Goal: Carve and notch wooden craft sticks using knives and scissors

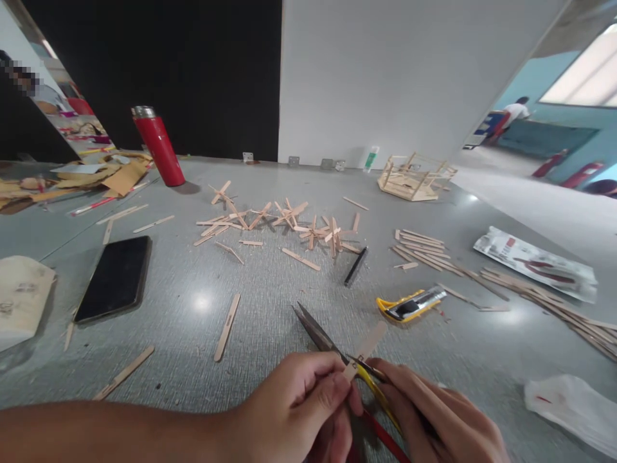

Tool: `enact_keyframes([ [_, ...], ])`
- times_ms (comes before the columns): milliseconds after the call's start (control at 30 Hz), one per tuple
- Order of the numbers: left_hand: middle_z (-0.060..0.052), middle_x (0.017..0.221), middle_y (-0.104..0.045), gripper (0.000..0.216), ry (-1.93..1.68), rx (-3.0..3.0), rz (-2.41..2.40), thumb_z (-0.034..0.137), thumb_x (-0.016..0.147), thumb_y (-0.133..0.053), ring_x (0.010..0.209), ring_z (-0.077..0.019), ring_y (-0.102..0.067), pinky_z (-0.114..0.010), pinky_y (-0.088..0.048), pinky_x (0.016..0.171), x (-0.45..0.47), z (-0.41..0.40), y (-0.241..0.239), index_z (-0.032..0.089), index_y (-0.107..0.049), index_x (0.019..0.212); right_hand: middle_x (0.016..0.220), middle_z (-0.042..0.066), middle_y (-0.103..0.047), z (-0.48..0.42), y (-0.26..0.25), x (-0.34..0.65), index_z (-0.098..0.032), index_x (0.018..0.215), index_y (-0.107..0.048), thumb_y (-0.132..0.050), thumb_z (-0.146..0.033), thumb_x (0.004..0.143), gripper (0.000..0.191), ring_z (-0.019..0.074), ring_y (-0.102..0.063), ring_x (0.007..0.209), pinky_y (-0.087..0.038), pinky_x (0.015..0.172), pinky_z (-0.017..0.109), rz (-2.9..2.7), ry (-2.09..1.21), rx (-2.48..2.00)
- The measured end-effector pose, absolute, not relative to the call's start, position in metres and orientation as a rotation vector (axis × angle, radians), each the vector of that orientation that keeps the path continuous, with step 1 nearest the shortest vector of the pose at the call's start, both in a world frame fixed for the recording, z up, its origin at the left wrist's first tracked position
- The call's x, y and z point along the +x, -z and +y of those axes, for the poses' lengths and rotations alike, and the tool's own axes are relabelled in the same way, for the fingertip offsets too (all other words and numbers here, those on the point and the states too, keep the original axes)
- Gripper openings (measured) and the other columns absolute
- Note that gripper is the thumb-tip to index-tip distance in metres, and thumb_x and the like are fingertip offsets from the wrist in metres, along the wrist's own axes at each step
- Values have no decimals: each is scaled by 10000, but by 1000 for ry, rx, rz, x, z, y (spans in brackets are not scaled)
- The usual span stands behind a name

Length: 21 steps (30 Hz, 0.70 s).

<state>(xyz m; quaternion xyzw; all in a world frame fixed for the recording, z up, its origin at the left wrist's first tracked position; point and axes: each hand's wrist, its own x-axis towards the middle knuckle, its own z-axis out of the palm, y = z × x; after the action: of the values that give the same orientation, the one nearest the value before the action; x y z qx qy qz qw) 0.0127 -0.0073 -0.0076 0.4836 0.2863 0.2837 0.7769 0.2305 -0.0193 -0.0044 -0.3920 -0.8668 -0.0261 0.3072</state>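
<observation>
My left hand [303,408] pinches the near end of a flat wooden craft stick [369,344] between thumb and fingers, low in the middle of the view. My right hand [443,421] is closed on a pair of scissors [321,334] with yellow and red handles. The dark blades point up and left and lie against the stick close to my left fingertips.
Loose wooden sticks [284,225] lie scattered mid-table, with bundles [424,247] to the right. A yellow utility knife [409,304], a black pen [355,266], a phone [116,278], a red flask [159,146], a small stick frame [414,177], a printed packet [535,262] and cardboard scraps [96,177] surround them.
</observation>
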Motion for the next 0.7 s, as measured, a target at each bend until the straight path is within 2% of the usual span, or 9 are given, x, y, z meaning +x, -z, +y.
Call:
enact_keyframes([
  [333, 48, 561, -536, 582, -470, 1058, 548, 788, 921, -452, 423, -79, -414, -187, -293, 417, 7, -6, 5, 210, -493, 865, 908, 73, -818, -25, 11, 232, -213, 1242, -552, -446, -56, 1007, 303, 196, -792, 687, -626, 622, 277, -2279, 100, -1036],
  [533, 60, 635, -444, 404, -461, 995, 440, 590, 1022, -502, 511, -83, -337, -201, -276, 482, 4, -5, -3, 194, -528, 948, 803, 36, -780, -24, 7, 229, -239, 1223, -555, -454, -53, 987, 316, 192, -760, 606, -596, 538, 271, -2220, -6, -1057],
  [700, 96, 577, -310, 362, -443, 878, 344, 502, 1053, -509, 476, -78, -224, -251, -188, 473, 4, -3, -1, 192, -512, 866, 836, 31, -793, -24, 8, 229, -237, 1199, -572, -460, -56, 984, 302, 157, -754, 598, -593, 582, 238, -2200, -3, -1070],
])
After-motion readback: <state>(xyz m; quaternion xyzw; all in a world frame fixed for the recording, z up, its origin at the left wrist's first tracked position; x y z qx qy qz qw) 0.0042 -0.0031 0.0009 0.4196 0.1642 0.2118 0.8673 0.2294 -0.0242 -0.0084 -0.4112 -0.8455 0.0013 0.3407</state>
